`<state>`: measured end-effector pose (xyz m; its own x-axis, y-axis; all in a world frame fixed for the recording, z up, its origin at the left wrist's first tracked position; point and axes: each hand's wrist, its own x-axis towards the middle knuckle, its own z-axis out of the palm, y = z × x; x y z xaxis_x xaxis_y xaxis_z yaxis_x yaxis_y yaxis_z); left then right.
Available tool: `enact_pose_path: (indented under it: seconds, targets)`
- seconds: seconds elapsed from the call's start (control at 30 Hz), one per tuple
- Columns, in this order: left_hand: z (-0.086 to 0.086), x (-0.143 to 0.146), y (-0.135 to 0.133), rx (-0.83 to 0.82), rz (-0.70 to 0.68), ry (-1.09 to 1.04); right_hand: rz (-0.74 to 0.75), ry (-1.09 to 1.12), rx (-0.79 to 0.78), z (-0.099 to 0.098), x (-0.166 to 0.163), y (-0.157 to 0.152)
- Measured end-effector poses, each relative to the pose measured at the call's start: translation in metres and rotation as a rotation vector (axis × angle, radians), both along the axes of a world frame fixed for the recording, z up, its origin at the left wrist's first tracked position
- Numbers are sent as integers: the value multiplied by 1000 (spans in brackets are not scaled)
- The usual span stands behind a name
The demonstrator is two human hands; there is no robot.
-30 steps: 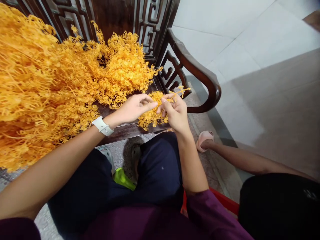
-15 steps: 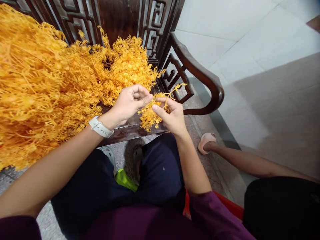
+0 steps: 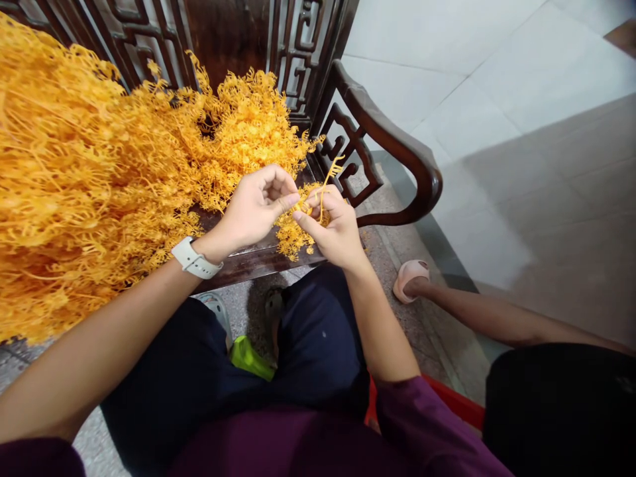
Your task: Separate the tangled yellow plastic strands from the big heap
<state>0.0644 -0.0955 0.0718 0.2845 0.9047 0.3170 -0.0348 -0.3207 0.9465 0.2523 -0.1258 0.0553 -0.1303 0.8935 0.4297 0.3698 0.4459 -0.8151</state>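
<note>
My right hand (image 3: pixel 332 226) holds a thin yellow plastic sprig (image 3: pixel 332 173), its toothed end rising above the fingers. Close beside it, my left hand (image 3: pixel 261 204) is pinched, thumb against forefinger, at a small yellow piece by the right fingertips. Whether that piece belongs to the sprig is hard to make out. Below and behind the hands, a small heap of yellow plastic florets (image 3: pixel 293 240) lies at the edge of the dark wooden bench (image 3: pixel 243 268). A large mass of yellow artificial foliage (image 3: pixel 99 185) covers the bench to the left.
The bench's curved armrest (image 3: pixel 397 146) stands to the right of my hands, and its carved backrest (image 3: pixel 228 40) is behind the foliage. Another person's leg (image 3: pixel 477 318) with a pink slipper (image 3: pixel 411 281) is at the right. Something bright green (image 3: pixel 248 358) shows between my legs.
The sprig in my right hand has turned from leaning right to standing more upright. My right hand has shifted slightly left, closer to my left hand, which stays pinched.
</note>
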Motion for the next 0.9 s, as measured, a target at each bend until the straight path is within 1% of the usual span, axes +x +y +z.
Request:
enact_pose_path:
  seconds: [0.1, 0.23, 0.3, 0.37, 0.47, 0.57, 0.77, 0.9]
  targets:
    - [2, 1, -1, 6, 1, -15, 37, 18, 8, 2, 0, 0]
    - [0, 2, -2, 23, 1, -35, 28, 47, 34, 3, 0, -2]
    - [-2, 2, -2, 11, 4, -38, 27, 81, -3, 3, 1, -3]
    - [-4, 0, -1, 1, -16, 4, 31, 107, -60, 3, 2, -4]
    - [-4, -5, 1, 2, -97, 106, 19, 133, -92, 2, 4, -4]
    - [-3, -8, 2, -45, -152, 132, 5, 159, -85, 1, 5, -4]
    - [1, -8, 2, -77, -102, 184, -36, 134, -44, 2, 6, -5]
    - [1, -6, 0, -162, -161, 130, -14, 70, -11, 2, 7, -5]
